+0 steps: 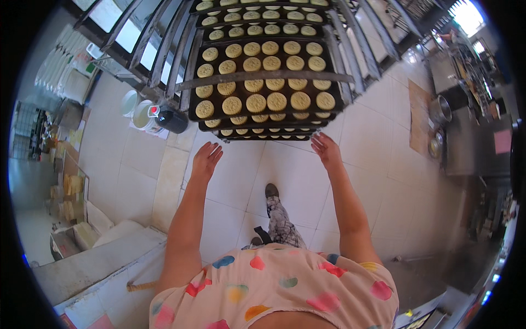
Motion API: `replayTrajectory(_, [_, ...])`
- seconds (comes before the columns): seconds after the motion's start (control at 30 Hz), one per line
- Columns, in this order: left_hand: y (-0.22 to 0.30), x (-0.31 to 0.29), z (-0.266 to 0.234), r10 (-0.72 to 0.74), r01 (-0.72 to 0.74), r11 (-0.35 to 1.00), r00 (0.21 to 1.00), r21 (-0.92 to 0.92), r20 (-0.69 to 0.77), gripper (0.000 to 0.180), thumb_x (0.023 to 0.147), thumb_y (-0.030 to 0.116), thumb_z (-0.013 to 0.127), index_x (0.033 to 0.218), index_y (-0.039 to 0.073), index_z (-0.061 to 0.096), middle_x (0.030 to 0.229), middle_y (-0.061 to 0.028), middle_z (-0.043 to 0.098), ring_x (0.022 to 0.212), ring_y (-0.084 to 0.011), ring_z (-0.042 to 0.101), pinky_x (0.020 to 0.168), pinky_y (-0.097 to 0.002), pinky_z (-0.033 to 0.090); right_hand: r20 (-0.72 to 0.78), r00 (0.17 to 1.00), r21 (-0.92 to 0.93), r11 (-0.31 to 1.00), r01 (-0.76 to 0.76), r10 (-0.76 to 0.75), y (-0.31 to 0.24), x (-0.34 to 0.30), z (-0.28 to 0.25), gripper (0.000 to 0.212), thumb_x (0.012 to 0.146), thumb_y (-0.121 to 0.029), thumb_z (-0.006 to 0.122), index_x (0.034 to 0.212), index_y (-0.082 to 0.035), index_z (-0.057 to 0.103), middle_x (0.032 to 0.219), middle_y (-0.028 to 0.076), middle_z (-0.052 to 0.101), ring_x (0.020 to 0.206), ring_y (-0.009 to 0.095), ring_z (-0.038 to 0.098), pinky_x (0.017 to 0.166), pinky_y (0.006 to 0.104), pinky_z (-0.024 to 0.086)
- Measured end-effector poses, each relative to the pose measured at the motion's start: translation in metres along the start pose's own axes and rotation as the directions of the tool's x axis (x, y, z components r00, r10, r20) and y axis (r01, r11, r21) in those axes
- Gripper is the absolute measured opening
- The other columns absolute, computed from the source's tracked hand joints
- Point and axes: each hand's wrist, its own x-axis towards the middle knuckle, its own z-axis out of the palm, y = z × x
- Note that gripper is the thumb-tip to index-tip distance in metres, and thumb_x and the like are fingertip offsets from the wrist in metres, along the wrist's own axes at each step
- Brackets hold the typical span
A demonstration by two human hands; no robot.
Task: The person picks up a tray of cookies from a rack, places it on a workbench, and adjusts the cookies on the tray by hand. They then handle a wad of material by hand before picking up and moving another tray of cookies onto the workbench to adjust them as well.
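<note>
A tall metal rack (266, 75) stands in front of me, holding several dark baking trays (246, 101) stacked at different heights. Rows of round, pale yellow pastries (256, 103) with a pattern pressed into their tops lie on the trays. My left hand (207, 159) reaches toward the left corner of a lower tray, its fingers stretched out and holding nothing. Beside the right corner of the lower trays is my right hand (327, 149), also open, with its fingers extended. Whether either hand's fingertips touch a tray edge, I cannot tell.
White tiles cover the floor (290, 170). Left of the rack stand a dark jug with a red cap (172, 119) and white buckets (143, 116). At the right are a flattened cardboard sheet (419, 118), a metal pot (440, 109) and a steel cabinet (482, 153). A low ledge (104, 263) runs at the lower left.
</note>
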Motion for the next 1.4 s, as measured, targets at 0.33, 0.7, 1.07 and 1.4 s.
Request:
replayTrajectory(0.33, [0.009,0.133,0.033,0.035,-0.054,0.971,0.996,-0.233,-0.085,0.031,0.080,0.000,0.058,0.110,0.003,0.049,0.106,-0.0111,0.055,0.100,-0.0253,0.053,0.092,-0.0374,0.043,-0.054,0.998,0.234,0.972,0.033,-0.021,-0.019,0.122,0.034,0.026,0.074,-0.001,0.058,0.097,-0.009,0.052,0.098,0.003,0.057,0.091,0.019,0.055,0.081,0.0332,0.045])
replayTrajectory(0.7, [-0.022,0.000,-0.016,-0.098,0.036,0.949,0.978,-0.312,-0.187,0.049,0.087,0.038,0.047,0.126,0.008,0.040,0.125,-0.0089,0.047,0.114,-0.0273,0.046,0.093,-0.0449,0.041,-0.022,0.994,0.325,0.941,-0.097,0.110,-0.036,-0.018,-0.014,0.039,0.084,-0.024,0.056,0.119,-0.009,0.048,0.113,0.007,0.057,0.103,0.022,0.055,0.085,0.0377,0.046])
replayTrajectory(1.07, [0.057,0.046,-0.012,-0.073,0.094,0.878,0.995,0.469,-0.062,0.070,0.083,0.058,0.045,0.124,0.000,0.044,0.117,-0.0126,0.053,0.102,-0.0262,0.055,0.088,-0.0379,0.047,-0.319,0.926,-0.756,0.643,-0.121,-0.201,-0.072,0.029,-0.065,0.065,0.083,-0.057,0.047,0.097,0.005,0.061,0.093,0.015,0.065,0.085,0.025,0.062,0.076,0.0339,0.046])
replayTrajectory(1.4, [-0.015,-0.134,-0.105,0.031,0.013,0.855,0.997,0.519,-0.076,0.070,0.081,0.057,0.050,0.113,-0.005,0.050,0.106,-0.0132,0.058,0.092,-0.0244,0.059,0.079,-0.0356,0.050,-0.445,0.712,-0.856,0.492,-0.160,-0.543,0.040,-0.221,-0.141,0.077,0.080,-0.067,0.036,0.066,0.006,0.057,0.067,0.026,0.055,0.065,0.037,0.055,0.063,0.0447,0.040])
